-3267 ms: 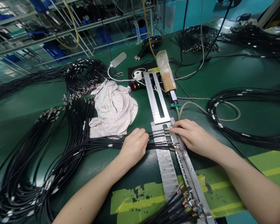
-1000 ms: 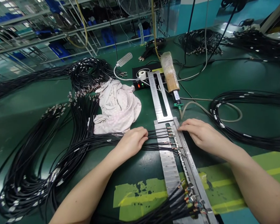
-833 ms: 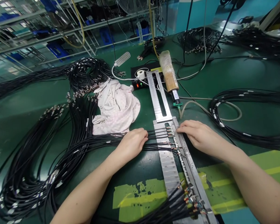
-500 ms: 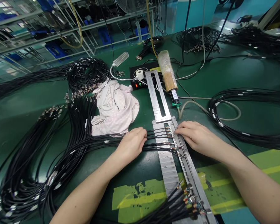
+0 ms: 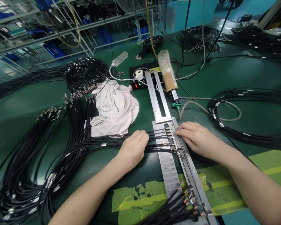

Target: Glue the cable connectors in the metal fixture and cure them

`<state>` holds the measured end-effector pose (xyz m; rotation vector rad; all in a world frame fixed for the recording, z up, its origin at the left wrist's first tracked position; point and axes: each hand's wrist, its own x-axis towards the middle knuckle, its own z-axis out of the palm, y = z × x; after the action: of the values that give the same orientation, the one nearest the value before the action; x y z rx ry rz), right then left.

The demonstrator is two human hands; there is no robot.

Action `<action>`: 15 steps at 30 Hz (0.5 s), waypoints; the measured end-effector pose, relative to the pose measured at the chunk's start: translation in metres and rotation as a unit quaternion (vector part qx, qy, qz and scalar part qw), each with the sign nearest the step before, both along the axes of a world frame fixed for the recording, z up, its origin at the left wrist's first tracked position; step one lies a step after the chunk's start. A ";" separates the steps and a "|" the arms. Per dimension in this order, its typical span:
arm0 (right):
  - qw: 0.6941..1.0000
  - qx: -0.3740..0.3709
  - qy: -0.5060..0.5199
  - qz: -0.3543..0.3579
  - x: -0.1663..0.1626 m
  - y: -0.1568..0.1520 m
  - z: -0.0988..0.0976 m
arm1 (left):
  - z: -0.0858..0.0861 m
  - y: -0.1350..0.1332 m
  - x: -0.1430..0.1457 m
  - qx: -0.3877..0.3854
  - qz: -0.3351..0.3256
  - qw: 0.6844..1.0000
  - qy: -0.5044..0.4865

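Several cables (image 5: 114, 144) disappear behind the left hand (image 5: 134, 148).

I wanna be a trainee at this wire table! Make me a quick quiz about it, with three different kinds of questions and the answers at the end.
1. Pick one. The left hand is on:
A) the lamp
B) the black cables
C) the yellow hose

2. True or false? In the picture, the pale cloth lies to the left of the long metal rail.

3. Fill in the colours: the two small lights on the black box glow ____ and ____.

Key:
1. B
2. True
3. Red and green
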<state>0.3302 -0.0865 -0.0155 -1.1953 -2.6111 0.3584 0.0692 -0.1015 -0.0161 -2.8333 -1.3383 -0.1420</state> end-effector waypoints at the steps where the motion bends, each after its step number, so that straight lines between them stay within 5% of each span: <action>1: 1.000 0.003 0.005 0.002 -0.001 0.000 -0.001 | 0.002 0.001 -0.001 -0.013 -0.019 1.000 0.000; 15: 0.999 0.033 -0.003 0.028 -0.008 -0.003 -0.011 | 0.001 0.009 -0.002 -0.047 -0.063 0.997 -0.020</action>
<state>0.3224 -0.0893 -0.0262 -1.1050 -2.6454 0.2775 0.0668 -0.0928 -0.0148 -3.0108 -1.2025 -0.1401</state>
